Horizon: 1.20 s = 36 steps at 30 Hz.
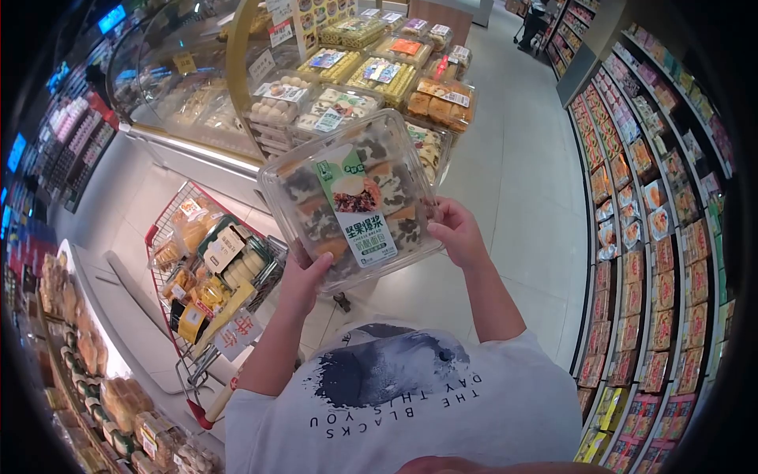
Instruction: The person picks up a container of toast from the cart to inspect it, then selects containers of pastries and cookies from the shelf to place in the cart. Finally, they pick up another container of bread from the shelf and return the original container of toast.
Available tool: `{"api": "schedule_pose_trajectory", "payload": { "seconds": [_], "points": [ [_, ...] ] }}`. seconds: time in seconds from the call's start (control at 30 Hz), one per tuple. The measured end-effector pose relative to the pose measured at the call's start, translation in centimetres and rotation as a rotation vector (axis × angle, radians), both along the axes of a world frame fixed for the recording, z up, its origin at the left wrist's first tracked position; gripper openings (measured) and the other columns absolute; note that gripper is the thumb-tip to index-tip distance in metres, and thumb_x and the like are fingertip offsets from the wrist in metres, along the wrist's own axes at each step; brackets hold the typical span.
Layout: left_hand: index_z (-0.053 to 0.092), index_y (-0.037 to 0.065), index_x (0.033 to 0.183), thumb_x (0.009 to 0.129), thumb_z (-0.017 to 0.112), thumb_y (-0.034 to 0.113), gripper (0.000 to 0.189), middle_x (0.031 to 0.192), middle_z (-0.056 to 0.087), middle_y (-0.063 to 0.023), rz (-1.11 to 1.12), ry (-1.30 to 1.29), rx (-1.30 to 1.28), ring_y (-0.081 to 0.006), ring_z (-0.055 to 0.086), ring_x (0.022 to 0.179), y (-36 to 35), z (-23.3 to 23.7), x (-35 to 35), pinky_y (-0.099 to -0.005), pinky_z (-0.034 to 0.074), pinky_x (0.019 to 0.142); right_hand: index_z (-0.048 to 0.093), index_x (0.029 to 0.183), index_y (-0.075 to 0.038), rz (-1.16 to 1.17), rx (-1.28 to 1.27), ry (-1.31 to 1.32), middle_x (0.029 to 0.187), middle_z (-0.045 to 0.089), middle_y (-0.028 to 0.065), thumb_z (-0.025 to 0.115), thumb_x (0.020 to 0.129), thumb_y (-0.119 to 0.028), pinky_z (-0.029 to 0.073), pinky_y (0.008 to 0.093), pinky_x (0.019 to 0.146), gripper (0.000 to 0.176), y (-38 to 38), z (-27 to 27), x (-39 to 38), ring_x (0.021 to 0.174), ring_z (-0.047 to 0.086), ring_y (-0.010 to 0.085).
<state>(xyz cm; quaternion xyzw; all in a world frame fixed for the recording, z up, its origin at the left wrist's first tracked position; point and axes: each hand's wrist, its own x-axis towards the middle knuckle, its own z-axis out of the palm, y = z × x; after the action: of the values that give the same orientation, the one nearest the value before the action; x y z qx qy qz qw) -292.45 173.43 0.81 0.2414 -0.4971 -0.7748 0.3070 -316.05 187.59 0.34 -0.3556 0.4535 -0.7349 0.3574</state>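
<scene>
Between my two hands is a clear plastic box of cheese bread, tilted in front of my chest. A green and white label with a picture of a filled bun runs down its lid. My left hand grips the near left corner, thumb on top. On the right edge, my right hand is closed with its thumb over the rim. The fingers of both hands are partly hidden under the box. Just beyond it, several clear boxes of pastries are stacked on a display stand.
A red-rimmed shopping cart full of packaged food stands at my left. Shelves of packaged goods line the right side. Behind the cart is a curved glass case. More bread packs sit at lower left. A tiled aisle runs ahead.
</scene>
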Motion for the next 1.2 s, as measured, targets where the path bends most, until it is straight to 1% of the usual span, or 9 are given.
{"api": "schedule_pose_trajectory", "payload": {
  "seconds": [0.37,0.47,0.57,0.7,0.77,0.8,0.87,1.0,1.2],
  "points": [
    [0.037,0.001,0.125,0.073,0.068,0.010,0.062,0.112,0.052,-0.0080,0.056,0.001,-0.007,-0.0152,0.053,0.094,-0.2,1.0,1.3,-0.0290,0.043,0.082,0.046,0.077,-0.008,0.114,-0.026,0.103,0.121,0.046,0.0097,0.068,0.073,-0.007,0.042,0.0299,0.085,0.023,-0.1,0.6,0.0,0.100,0.049,0.0138],
    [0.036,0.001,0.126,0.072,0.071,0.011,0.065,0.113,0.052,-0.0078,0.044,-0.024,-0.066,-0.0147,0.053,0.095,-0.5,1.3,1.6,-0.0285,0.044,0.080,0.048,0.091,-0.007,0.141,-0.038,-0.025,0.120,0.046,0.0086,0.070,0.072,-0.007,0.042,0.0305,0.086,0.030,-0.5,0.8,0.4,0.100,0.049,0.0139],
    [0.035,0.001,0.126,0.071,0.073,0.011,0.069,0.114,0.051,-0.0078,0.054,-0.045,-0.154,-0.0139,0.052,0.096,-0.5,2.1,1.6,-0.0283,0.043,0.081,0.044,0.113,-0.005,0.102,0.050,-0.036,0.120,0.046,0.0079,0.072,0.071,-0.007,0.041,0.0319,0.089,0.051,-1.2,1.5,0.9,0.103,0.049,0.0152],
    [0.033,0.001,0.127,0.070,0.074,0.009,0.070,0.112,0.051,-0.0103,0.150,-0.034,-0.352,-0.0180,0.054,0.096,0.8,3.6,1.1,-0.0308,0.044,0.081,0.037,0.126,-0.003,0.180,0.059,0.016,0.122,0.046,0.0081,0.071,0.071,-0.007,0.039,0.0339,0.094,0.065,-2.6,0.3,0.6,0.111,0.047,0.0195],
    [0.032,0.001,0.126,0.070,0.073,0.010,0.071,0.112,0.051,-0.0127,0.182,-0.308,-0.809,-0.0237,0.054,0.097,1.2,4.7,1.6,-0.0341,0.045,0.082,0.038,0.127,0.000,0.202,0.016,0.102,0.125,0.045,0.0098,0.066,0.075,-0.009,0.036,0.0350,0.098,0.060,-3.3,-0.6,0.0,0.117,0.044,0.0220],
    [0.032,0.001,0.126,0.069,0.073,0.010,0.071,0.112,0.051,-0.0139,0.199,-0.448,-1.037,-0.0265,0.055,0.098,1.4,5.3,1.9,-0.0357,0.046,0.082,0.039,0.126,-0.001,0.287,-0.040,-0.129,0.126,0.045,0.0103,0.063,0.077,-0.010,0.037,0.0359,0.098,0.056,-4.3,-2.7,-1.0,0.118,0.044,0.0229],
    [0.035,0.004,0.123,0.071,0.069,0.009,0.063,0.112,0.051,-0.0155,0.181,-0.411,-1.426,-0.0313,0.054,0.100,1.7,7.0,1.7,-0.0414,0.046,0.084,0.039,0.127,-0.002,0.379,-0.166,-0.416,0.128,0.043,0.0110,0.063,0.078,-0.014,0.037,0.0366,0.098,0.056,-5.5,-3.0,-1.3,0.118,0.043,0.0237],
    [0.038,0.014,0.117,0.078,0.061,0.011,0.046,0.114,0.050,-0.0149,0.231,-0.210,-2.080,-0.0330,0.053,0.103,1.0,7.1,1.5,-0.0496,0.044,0.088,0.038,0.128,-0.004,0.316,-0.318,-0.383,0.131,0.040,0.0124,0.061,0.080,-0.020,0.038,0.0380,0.098,0.056,-4.6,0.7,0.0,0.120,0.042,0.0252],
    [0.034,0.019,0.114,0.083,0.056,0.017,0.038,0.114,0.050,-0.0125,0.320,0.006,-2.245,-0.0332,0.052,0.104,0.2,5.4,1.6,-0.0511,0.043,0.090,0.038,0.130,-0.007,0.267,-0.377,-0.312,0.136,0.035,0.0149,0.060,0.082,-0.030,0.038,0.0410,0.099,0.057,-3.7,3.7,0.2,0.122,0.040,0.0280]
  ]
}}
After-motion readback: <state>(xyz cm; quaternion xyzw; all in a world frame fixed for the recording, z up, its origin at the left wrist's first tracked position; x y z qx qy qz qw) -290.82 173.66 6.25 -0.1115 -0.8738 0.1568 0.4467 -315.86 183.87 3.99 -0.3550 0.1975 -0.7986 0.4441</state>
